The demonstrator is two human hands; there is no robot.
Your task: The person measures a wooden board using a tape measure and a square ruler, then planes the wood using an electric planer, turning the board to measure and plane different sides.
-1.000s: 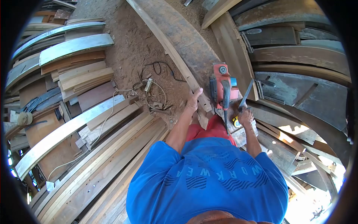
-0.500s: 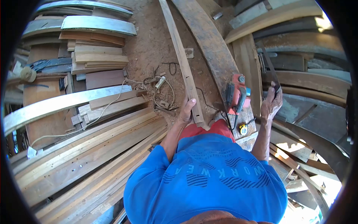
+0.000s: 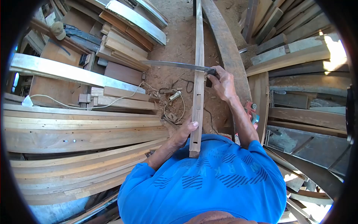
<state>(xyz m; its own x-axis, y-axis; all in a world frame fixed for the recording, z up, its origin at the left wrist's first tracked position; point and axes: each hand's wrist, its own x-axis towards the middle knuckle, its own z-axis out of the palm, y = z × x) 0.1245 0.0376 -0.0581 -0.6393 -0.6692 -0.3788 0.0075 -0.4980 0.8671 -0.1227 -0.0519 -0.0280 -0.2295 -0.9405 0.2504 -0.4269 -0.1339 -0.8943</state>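
A long wooden beam (image 3: 198, 89) with small dark slots runs away from my body, its near end against the blue shirt. My left hand (image 3: 186, 131) grips the beam near that end, the thumb on its top face. My right hand (image 3: 224, 85) is closed round the dark handle of a long-bladed saw (image 3: 172, 65). The blade lies crosswise over the beam and points left; whether it touches the wood cannot be made out. Partly hidden behind my right forearm is a red power planer (image 3: 250, 106).
A thick plank (image 3: 229, 48) stretches forward just right of the beam. On the ground to the left lies a cable (image 3: 183, 108) with a white socket block (image 3: 175, 96). Stacked boards (image 3: 85, 140) fill the left side, and more timber (image 3: 305, 119) lies at the right.
My right hand has swung the saw from the right side across the beam. The beam now points more straight ahead, its near end closer to my body. The view has turned rightward.
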